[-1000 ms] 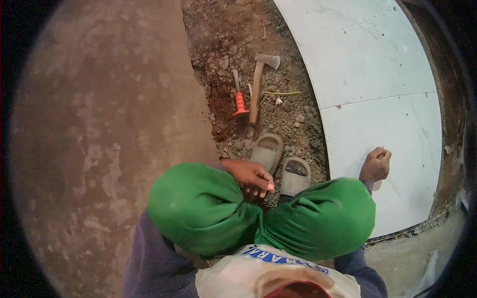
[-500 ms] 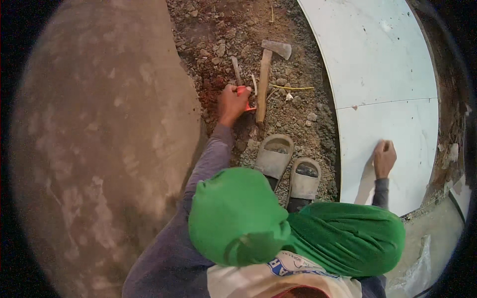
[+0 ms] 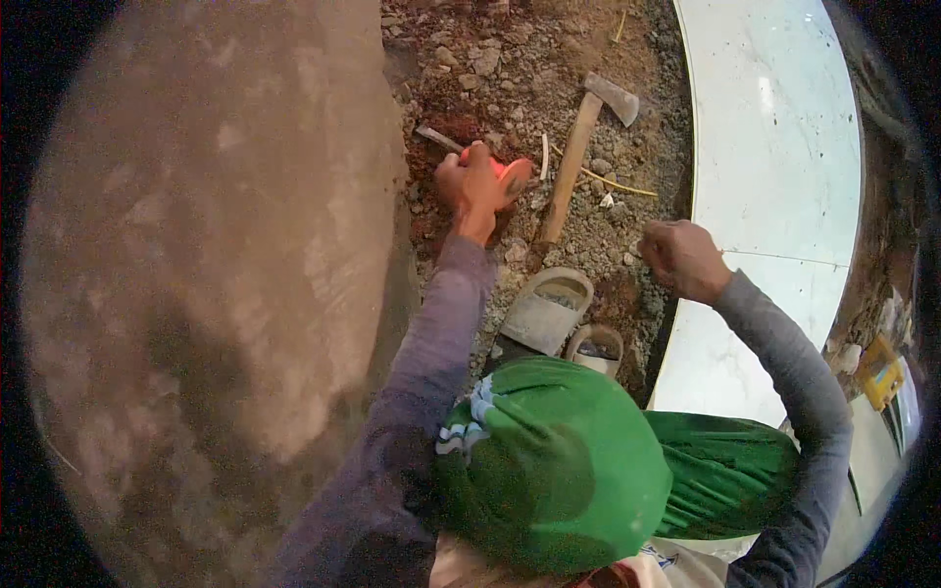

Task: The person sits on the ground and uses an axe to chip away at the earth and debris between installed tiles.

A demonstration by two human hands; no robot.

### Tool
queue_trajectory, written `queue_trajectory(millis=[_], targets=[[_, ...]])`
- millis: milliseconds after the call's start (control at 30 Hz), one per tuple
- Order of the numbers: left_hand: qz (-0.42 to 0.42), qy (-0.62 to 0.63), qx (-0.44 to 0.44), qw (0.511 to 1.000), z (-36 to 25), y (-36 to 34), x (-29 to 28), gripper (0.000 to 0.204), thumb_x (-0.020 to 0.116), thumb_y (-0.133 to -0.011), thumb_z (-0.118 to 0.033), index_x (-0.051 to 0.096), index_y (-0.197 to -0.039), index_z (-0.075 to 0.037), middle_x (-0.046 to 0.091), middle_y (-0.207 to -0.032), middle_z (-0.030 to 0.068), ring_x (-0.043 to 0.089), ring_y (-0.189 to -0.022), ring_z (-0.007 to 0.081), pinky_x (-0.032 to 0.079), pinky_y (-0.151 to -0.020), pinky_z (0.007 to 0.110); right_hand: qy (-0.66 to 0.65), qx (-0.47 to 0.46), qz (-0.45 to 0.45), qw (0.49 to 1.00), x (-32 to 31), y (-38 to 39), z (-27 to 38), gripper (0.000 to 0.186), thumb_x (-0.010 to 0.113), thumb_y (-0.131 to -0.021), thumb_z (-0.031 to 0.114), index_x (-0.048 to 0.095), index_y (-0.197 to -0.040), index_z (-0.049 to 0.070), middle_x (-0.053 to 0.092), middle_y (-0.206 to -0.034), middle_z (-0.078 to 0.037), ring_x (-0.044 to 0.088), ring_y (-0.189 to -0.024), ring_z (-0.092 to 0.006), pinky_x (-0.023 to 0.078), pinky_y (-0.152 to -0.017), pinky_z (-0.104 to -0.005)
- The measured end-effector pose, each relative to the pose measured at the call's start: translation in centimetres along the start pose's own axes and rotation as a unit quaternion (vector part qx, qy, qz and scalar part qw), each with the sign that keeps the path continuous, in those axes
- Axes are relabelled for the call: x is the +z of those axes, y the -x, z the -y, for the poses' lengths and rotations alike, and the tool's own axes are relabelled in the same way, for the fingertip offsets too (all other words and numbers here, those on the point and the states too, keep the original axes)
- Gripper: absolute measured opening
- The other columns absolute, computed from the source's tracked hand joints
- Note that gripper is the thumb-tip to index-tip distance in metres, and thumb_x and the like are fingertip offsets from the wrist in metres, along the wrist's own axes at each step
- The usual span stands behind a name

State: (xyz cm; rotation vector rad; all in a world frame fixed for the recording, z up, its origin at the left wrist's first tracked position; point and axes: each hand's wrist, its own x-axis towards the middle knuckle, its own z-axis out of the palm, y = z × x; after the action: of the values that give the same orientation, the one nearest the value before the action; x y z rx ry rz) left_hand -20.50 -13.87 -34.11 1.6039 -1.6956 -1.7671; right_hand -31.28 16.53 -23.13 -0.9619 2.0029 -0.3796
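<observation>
My left hand (image 3: 469,186) is closed around the orange grip of a chisel (image 3: 438,139). Its grey metal blade points to the far left, low over the reddish rubble, and a round orange guard shows on the near right side of the fist. My right hand (image 3: 681,259) is curled closed above the left edge of the white tiles; whatever its fingers may hold is hidden. Between the two hands lies a hammer (image 3: 576,162) with a wooden handle and a grey wedge-shaped head, touched by neither.
Gravelly soil (image 3: 480,59) runs between a brown wall-like surface (image 3: 216,216) on the left and glossy white tiles (image 3: 774,118) on the right. A yellow wire (image 3: 622,184) and a short white strip (image 3: 545,157) lie by the hammer. My sandals (image 3: 549,312) rest on the rubble.
My right hand has come up from over the tiles toward the left, nearer the hammer. My left hand has turned, tilting the chisel blade further left. The view has shifted slightly.
</observation>
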Motion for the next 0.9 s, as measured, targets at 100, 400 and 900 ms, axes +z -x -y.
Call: queue_trajectory(millis=[100,400,900], targets=[[0.079,0.041,-0.012,0.996,-2.0,2.5,-1.7,0.029,0.061,-0.093,-0.025,0.057,-0.084,0.002,0.06,-0.078,0.0098,0.06,-0.066,0.0164,0.05,-0.054,0.037,0.03,-0.073,-0.092,0.993,3.6,-1.9,-3.3,0.013,0.064,-0.087,0.011,0.06,-0.078,0.004,0.059,-0.066,-0.018,0.058,-0.06,-0.0403,0.046,-0.059,-0.0502],[0.125,0.014,0.064,0.99,-2.9,-0.2,-4.3,0.036,0.067,-0.096,-0.034,0.065,-0.079,-0.003,0.058,-0.066,0.0012,0.057,-0.057,0.0151,0.051,-0.058,0.035,-0.201,0.124,-0.157,0.959,7.7,-11.7,5.0,0.056,0.068,-0.084,0.055,0.071,-0.083,-0.002,0.063,-0.066,-0.018,0.063,-0.06,-0.0287,0.05,-0.058,-0.0446],[0.249,0.149,-0.099,0.952,0.9,3.4,-5.2,0.039,0.049,-0.106,-0.036,0.058,-0.123,-0.003,0.064,-0.103,0.009,0.064,-0.095,0.0232,0.054,-0.091,0.043,-0.805,0.056,-0.123,0.577,10.1,-8.2,4.0,0.027,0.058,-0.098,0.03,0.062,-0.088,0.005,0.058,-0.065,-0.006,0.057,-0.053,-0.0147,0.052,-0.051,-0.0332]])
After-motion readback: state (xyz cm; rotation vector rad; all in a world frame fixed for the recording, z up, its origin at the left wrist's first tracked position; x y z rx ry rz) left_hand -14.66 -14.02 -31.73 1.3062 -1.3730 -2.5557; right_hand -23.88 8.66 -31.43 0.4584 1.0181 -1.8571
